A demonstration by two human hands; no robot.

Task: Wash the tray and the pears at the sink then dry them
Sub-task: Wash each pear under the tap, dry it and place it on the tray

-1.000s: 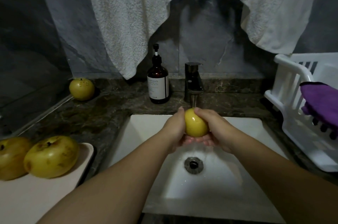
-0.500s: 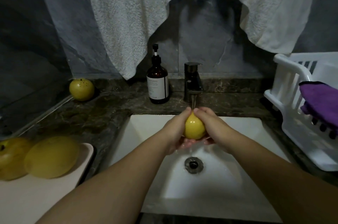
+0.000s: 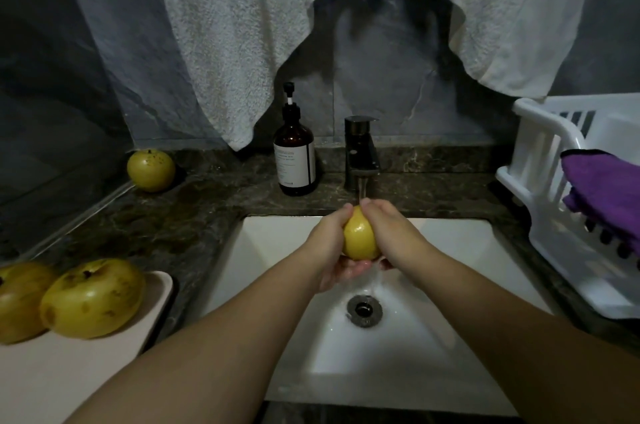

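Two hands, the left hand (image 3: 329, 247) and right hand (image 3: 391, 233), cup one pear (image 3: 360, 236) under the running tap (image 3: 360, 153) at centre frame, above the white sink (image 3: 277, 250), fingers curled round its sides. Wet, round and firm, it looks slippery, so holding it from beneath seems safest. Two more pears (image 3: 91, 299) wait on the tray (image 3: 152, 305) at lower left.

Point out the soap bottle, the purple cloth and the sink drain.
Brown glass pump soap bottle (image 3: 294, 160): head view, on its white label.
Purple cloth (image 3: 602, 195): head view, on its folded middle.
Round metal sink drain (image 3: 364, 310): head view, on its centre.
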